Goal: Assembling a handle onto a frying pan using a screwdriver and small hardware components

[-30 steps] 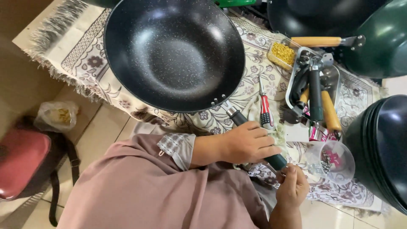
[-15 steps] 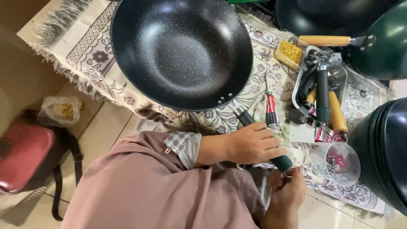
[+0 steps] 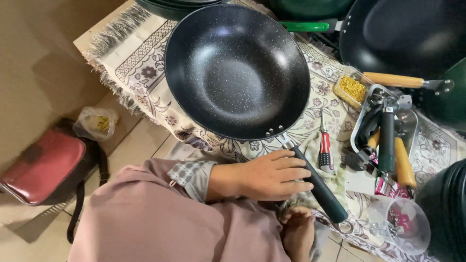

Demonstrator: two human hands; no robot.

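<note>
A black speckled wok [image 3: 237,68] sits on a patterned fringed cloth [image 3: 141,63], its dark green handle [image 3: 320,191] pointing toward me. My left hand [image 3: 269,175], on an arm in a pink sleeve, lies over the upper part of the handle with its fingers wrapped across it. My right hand [image 3: 297,233] is low at the bottom edge, just below the handle and beside a rumpled rag [image 3: 335,174]. Its fingers are curled and partly hidden, so whether it holds anything cannot be told.
A red-handled screwdriver [image 3: 324,148] lies right of the handle. A metal tray [image 3: 412,126] holds loose handles; a box of yellow screws [image 3: 350,90] and a clear cup [image 3: 403,225] sit nearby. More black and green woks [image 3: 407,34] crowd the right. A red bag [image 3: 43,165] rests on the floor.
My right hand has come off the end of the wok handle and dropped lower toward my lap. My left hand stays on the handle.
</note>
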